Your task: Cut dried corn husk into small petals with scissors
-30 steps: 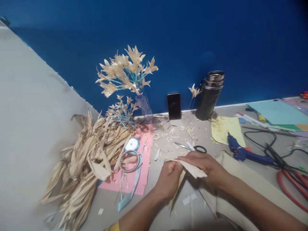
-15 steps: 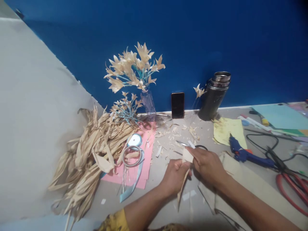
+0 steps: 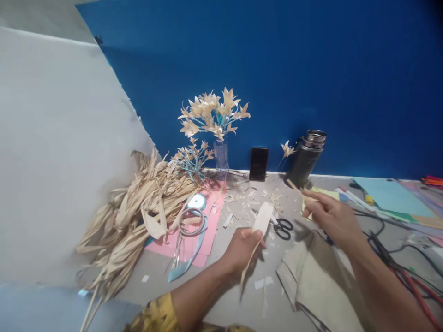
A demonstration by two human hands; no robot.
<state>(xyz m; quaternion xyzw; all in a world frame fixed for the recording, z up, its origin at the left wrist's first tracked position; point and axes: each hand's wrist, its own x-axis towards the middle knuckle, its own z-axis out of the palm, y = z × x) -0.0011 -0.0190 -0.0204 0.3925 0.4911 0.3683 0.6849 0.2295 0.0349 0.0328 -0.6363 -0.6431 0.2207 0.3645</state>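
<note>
My left hand (image 3: 242, 249) is closed around a pale piece of corn husk (image 3: 263, 216), its broad end upward and a thin tail hanging below the fingers. Off to the right, my right hand (image 3: 328, 216) is raised over the table, pinching a thin strip of corn husk (image 3: 294, 186) between thumb and fingers. Black-handled scissors (image 3: 284, 228) lie between the hands, with the blades partly hidden by the husk piece. A yellow paper (image 3: 323, 192) shows behind my right hand, which covers most of the blue glue gun.
Dried corn husks (image 3: 138, 221) pile up at left beside pink paper (image 3: 207, 240) with a ribbon spool (image 3: 196, 203) and a ring (image 3: 191, 222). Husk flowers (image 3: 214, 113) in a clear vase, a phone (image 3: 258, 164) and a flask (image 3: 306, 159) line the wall. A beige cloth (image 3: 318, 281) lies at right.
My right hand has moved away from the left, up and to the right, with a thin strip in its fingers. My left hand keeps the husk piece. The scissors' handles are now uncovered.
</note>
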